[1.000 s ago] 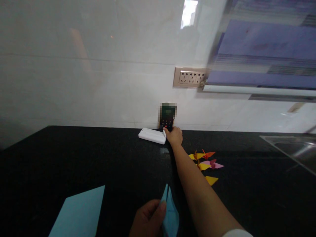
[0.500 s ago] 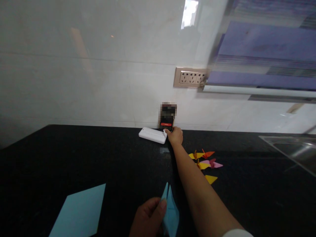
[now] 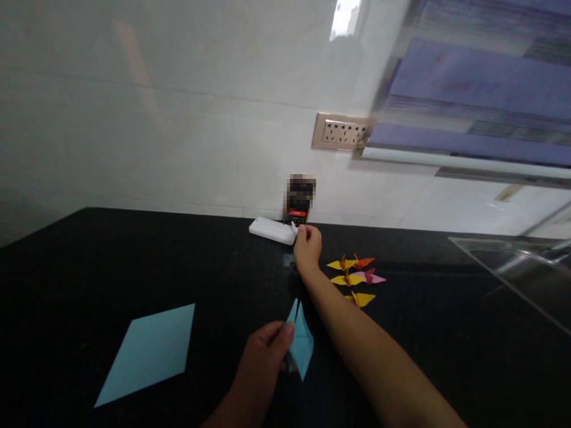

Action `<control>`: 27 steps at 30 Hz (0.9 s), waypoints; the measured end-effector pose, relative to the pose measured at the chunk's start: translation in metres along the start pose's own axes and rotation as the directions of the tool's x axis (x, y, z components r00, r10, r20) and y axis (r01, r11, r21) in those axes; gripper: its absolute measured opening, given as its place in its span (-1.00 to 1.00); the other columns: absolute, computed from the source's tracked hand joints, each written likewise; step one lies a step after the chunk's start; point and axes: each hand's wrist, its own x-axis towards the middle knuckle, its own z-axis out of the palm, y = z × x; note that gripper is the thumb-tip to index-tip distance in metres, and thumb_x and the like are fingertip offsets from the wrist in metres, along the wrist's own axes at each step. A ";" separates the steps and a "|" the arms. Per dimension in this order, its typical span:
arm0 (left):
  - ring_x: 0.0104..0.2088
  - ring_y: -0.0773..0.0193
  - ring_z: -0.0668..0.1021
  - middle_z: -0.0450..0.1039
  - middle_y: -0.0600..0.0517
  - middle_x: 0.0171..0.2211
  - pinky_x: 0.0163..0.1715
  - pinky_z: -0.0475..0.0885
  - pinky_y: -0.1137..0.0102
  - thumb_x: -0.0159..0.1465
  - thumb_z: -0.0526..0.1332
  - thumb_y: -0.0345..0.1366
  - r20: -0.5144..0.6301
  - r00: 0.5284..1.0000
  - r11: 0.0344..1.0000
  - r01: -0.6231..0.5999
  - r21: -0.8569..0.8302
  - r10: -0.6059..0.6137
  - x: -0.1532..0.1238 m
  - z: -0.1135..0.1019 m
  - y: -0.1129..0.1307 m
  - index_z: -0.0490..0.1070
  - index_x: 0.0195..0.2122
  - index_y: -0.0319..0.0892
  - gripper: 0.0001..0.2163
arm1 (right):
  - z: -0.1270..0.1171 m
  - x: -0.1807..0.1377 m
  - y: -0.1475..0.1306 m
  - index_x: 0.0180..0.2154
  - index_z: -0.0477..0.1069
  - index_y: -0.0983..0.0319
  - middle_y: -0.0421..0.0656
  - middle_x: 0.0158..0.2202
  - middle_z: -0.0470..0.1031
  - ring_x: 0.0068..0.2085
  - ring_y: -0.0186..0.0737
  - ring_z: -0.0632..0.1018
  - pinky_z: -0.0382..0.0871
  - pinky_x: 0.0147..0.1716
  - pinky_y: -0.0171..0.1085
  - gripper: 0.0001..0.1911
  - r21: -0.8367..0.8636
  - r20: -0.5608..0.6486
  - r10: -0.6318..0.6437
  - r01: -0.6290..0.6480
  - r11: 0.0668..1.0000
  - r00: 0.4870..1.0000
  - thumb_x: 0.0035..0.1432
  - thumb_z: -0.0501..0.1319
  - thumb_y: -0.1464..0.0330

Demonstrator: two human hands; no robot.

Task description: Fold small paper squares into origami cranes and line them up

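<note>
My left hand point(image 3: 267, 351) pinches a light blue folded paper point(image 3: 302, 348) between thumb and fingers; two narrow points stand up at its top. Stretched out to the back of the counter, my right hand point(image 3: 308, 246) has its fingers curled together, and what they hold, if anything, is hidden. Just left of those fingers lies a white slab point(image 3: 272, 230), like a power bank, with a small white piece at its right end. Behind them a phone point(image 3: 300, 199) leans on the wall, its screen partly blurred out.
Several folded paper cranes point(image 3: 348, 278) in yellow, orange and pink lie right of my right forearm. A flat light blue sheet point(image 3: 151, 351) rests at the left on the black counter point(image 3: 214, 267). A sink point(image 3: 526, 267) is at the right, below a wall socket point(image 3: 343, 132).
My right hand has drawn back slightly from the phone's base and its fingers have curled. The left hand and blue paper sit higher in view. The camera view has shifted a little.
</note>
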 end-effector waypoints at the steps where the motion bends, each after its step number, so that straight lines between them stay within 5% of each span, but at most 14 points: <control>1: -0.62 0.44 0.29 0.22 0.11 -0.67 -0.56 0.24 0.48 0.05 0.17 -0.08 0.015 1.000 0.999 -0.020 -0.027 0.020 -0.001 0.001 0.001 0.31 -0.57 -0.26 -0.70 | -0.010 -0.012 -0.003 -0.34 0.33 0.32 -0.09 -0.37 0.40 -0.32 -0.26 0.40 0.27 -0.30 -0.30 -0.68 0.028 0.013 0.011 -0.012 1.000 1.000 0.14 -0.08 0.25; 6: -0.57 0.41 0.34 0.29 0.07 -0.60 -0.52 0.29 0.46 0.07 0.16 -0.09 -0.042 0.997 0.989 -0.069 -0.128 0.064 -0.002 0.001 0.001 0.35 -0.49 -0.27 -0.71 | -0.095 -0.075 -0.018 -0.31 0.30 0.26 -0.17 -0.41 0.35 -0.36 -0.27 0.40 0.29 -0.41 -0.29 -0.74 0.300 0.190 0.048 -0.105 0.948 0.981 0.12 -0.02 0.22; 8: -0.52 0.37 0.38 0.35 0.03 -0.53 -0.47 0.32 0.43 0.08 0.15 -0.09 -0.030 0.995 0.985 -0.094 -0.146 0.090 -0.003 0.001 0.002 0.37 -0.38 -0.27 -0.70 | -0.130 -0.097 -0.024 -0.25 0.28 0.23 -0.14 -0.34 0.32 -0.31 -0.25 0.40 0.30 -0.41 -0.28 -0.79 0.309 0.244 -0.124 0.044 0.950 0.962 0.11 0.01 0.27; 11: -0.51 0.35 0.41 0.37 0.01 -0.53 -0.46 0.31 0.42 0.08 0.14 -0.08 -0.002 0.993 0.981 -0.121 -0.151 0.122 -0.004 0.000 0.002 0.38 -0.36 -0.29 -0.68 | -0.161 -0.119 -0.026 -0.22 0.33 0.21 -0.04 -0.19 0.26 -0.16 -0.12 0.35 0.32 -0.30 -0.17 -0.73 0.224 0.362 -0.456 0.399 0.889 0.813 -0.01 0.14 0.27; 13: -0.54 0.37 0.39 0.35 0.03 -0.57 -0.50 0.28 0.45 0.08 0.14 -0.07 0.008 0.991 0.982 -0.130 -0.138 0.132 -0.005 0.000 0.001 0.37 -0.40 -0.29 -0.68 | -0.165 -0.127 -0.024 -0.19 0.35 0.21 0.01 -0.13 0.24 -0.10 -0.02 0.32 0.31 -0.24 -0.09 -0.61 0.138 0.412 -0.552 0.549 0.824 0.725 -0.11 0.23 0.21; 16: -0.57 0.40 0.36 0.32 0.06 -0.59 -0.54 0.25 0.47 0.08 0.15 -0.06 0.033 0.989 0.982 -0.137 -0.132 0.142 -0.005 0.000 0.000 0.38 -0.39 -0.29 -0.67 | -0.158 -0.129 -0.020 -0.17 0.36 0.21 0.01 -0.11 0.24 -0.06 0.00 0.29 0.29 -0.18 -0.04 -0.64 0.060 0.466 -0.586 0.637 0.769 0.663 -0.07 0.21 0.27; 27: -0.48 0.38 0.41 0.41 -0.01 -0.48 -0.38 0.31 0.41 0.11 0.16 -0.18 0.203 0.970 0.945 -0.062 -0.321 0.133 -0.008 0.004 -0.001 0.39 -0.40 -0.32 -0.75 | -0.160 -0.121 -0.016 -0.25 0.44 0.21 -0.02 -0.10 0.24 -0.05 -0.06 0.27 0.23 -0.11 -0.03 -0.79 0.054 0.456 -0.596 0.647 0.760 0.661 0.01 0.16 0.34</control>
